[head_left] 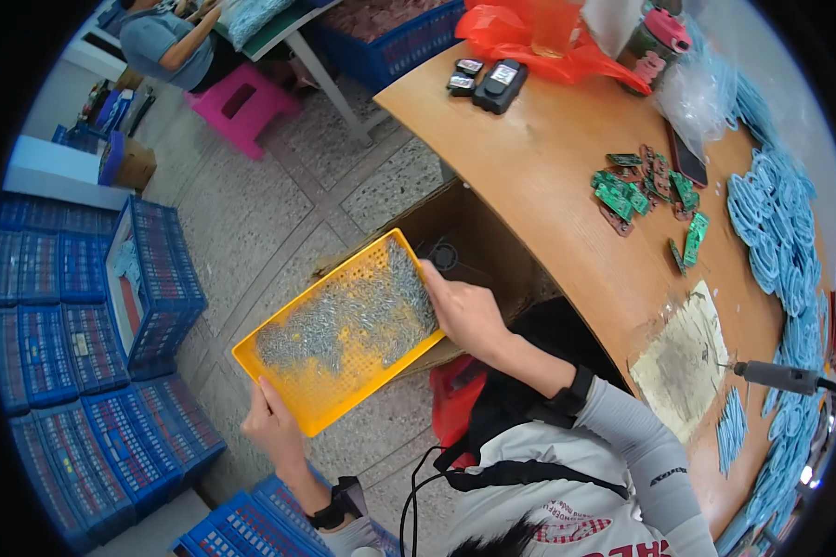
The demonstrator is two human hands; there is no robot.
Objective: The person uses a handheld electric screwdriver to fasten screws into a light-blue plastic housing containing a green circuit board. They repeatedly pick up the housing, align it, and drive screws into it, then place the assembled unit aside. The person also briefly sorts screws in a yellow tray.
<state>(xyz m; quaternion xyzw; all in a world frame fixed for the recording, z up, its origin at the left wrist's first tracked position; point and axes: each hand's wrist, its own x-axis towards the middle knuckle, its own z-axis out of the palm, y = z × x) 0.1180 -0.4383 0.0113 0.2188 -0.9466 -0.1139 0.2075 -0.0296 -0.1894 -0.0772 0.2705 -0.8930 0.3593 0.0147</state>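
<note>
Bits of silvery metal [311, 334] lie spread in a yellow tray [318, 416].

I'm seeing room between the yellow basket [367, 396] and blue crates [130, 436]. A soldering iron [778, 376] is blocking the pad's [683, 362] right.

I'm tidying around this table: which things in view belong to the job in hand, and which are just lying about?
In hand: yellow tray, held by the left hand and right hand; small metal pieces in it.

Apparently lying about on the table: pink-lidded bottle; red plastic bag; black boxes.
</note>
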